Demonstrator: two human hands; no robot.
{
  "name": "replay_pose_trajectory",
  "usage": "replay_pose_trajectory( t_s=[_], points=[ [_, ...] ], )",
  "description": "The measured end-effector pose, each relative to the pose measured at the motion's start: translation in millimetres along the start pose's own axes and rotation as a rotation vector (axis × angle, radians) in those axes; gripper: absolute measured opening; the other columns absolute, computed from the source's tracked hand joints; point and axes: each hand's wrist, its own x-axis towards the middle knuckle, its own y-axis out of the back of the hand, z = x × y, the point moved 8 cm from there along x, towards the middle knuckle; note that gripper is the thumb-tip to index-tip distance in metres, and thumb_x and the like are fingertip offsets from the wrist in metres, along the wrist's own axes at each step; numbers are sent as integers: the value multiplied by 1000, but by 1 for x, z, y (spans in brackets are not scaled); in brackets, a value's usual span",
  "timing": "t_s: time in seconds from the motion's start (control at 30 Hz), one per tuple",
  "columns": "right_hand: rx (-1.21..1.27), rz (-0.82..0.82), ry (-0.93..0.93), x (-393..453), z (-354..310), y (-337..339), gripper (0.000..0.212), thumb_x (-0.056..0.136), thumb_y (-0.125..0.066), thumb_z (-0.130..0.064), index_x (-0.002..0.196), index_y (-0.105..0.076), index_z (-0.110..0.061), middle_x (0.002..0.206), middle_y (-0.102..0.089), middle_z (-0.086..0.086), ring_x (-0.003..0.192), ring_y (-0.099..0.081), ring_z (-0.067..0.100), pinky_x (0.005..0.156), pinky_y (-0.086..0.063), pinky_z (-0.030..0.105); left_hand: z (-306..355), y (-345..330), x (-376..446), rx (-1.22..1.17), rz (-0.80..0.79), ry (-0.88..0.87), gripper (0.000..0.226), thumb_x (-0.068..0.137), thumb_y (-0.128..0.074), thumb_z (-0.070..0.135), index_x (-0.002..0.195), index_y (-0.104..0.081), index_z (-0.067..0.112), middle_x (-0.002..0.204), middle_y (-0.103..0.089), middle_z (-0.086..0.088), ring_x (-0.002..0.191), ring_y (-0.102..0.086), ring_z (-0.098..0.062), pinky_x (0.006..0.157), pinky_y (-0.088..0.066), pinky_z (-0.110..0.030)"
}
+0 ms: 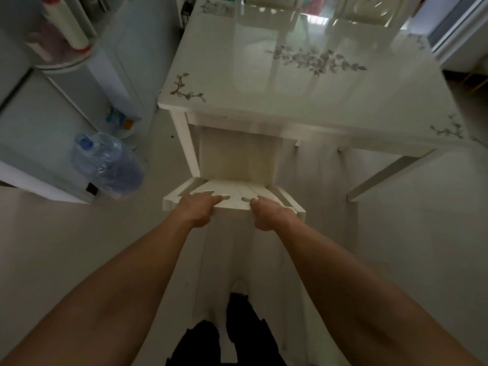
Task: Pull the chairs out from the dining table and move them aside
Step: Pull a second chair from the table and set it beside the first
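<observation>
Arms: bare to past the elbows, no sleeves showing
Left hand (pixel 199 210): bare, ungloved
Right hand (pixel 266 213): bare, ungloved
Legs: black trousers (pixel 200 344)

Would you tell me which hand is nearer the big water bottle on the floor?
Left. The left hand grips the chair back on the water bottle's side; the right hand grips farther away.

The desk (pixel 303 83) has a glossy, glass-like white top printed with flowers, mirroring the room; its legs look painted matt white. The chair (pixel 235 204) looks like smooth white painted wood. The water bottle (pixel 105 162) is clear bluish plastic. The floor (pixel 66 247) looks smooth and pale.
</observation>
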Motion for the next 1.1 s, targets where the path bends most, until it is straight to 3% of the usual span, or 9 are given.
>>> replay_pose_trajectory(
  t_s=[0.13, 0.47, 0.87, 1.0, 1.1],
  points=[
    [-19, 3, -16, -32, -13, -39, 48, 89, -56, -14, 136, -45, -11, 140, -49, 13, 131, -48, 32, 105, -43, 42, 5, -34, -38, 18, -5, -2, 73, 85, -50, 10, 145, -25, 44, 157, -26, -1, 137, -36, -25, 104, -37, -43],
    [-1, -2, -88, -129, -46, -140, 49, 88, -55, -13, 135, -43, -15, 135, -48, 12, 123, -51, 35, 101, -48, 47, 22, -111, -151, 51, -20, -48, 76, 83, -51, 11, 144, -22, 47, 153, -34, -5, 132, -40, -29, 97, -38, -46],
    [-17, 23, -21, -228, -68, -205, 42, 86, -54, -14, 128, -52, -15, 127, -58, 13, 117, -58, 31, 98, -51, 41, 50, -157, -263, -19, 10, -42, 69, 84, -47, 10, 142, -33, 43, 150, -39, 5, 134, -40, -22, 96, -40, -38],
    [-23, 33, 10, -270, -74, -233, 40, 85, -54, -17, 125, -56, -20, 122, -62, 11, 112, -60, 31, 91, -50, 38, 62, -179, -310, -24, -14, 0, 68, 84, -45, 9, 141, -34, 44, 146, -45, 2, 130, -45, -23, 90, -42, -36],
    [-4, 15, 1, -297, -77, -252, 42, 83, -58, -18, 124, -59, -19, 125, -62, 11, 114, -61, 32, 95, -52, 38, 73, -192, -343, -28, -33, 14, 71, 81, -47, 8, 140, -35, 46, 145, -47, -1, 127, -47, -25, 88, -43, -36]
  ],
)
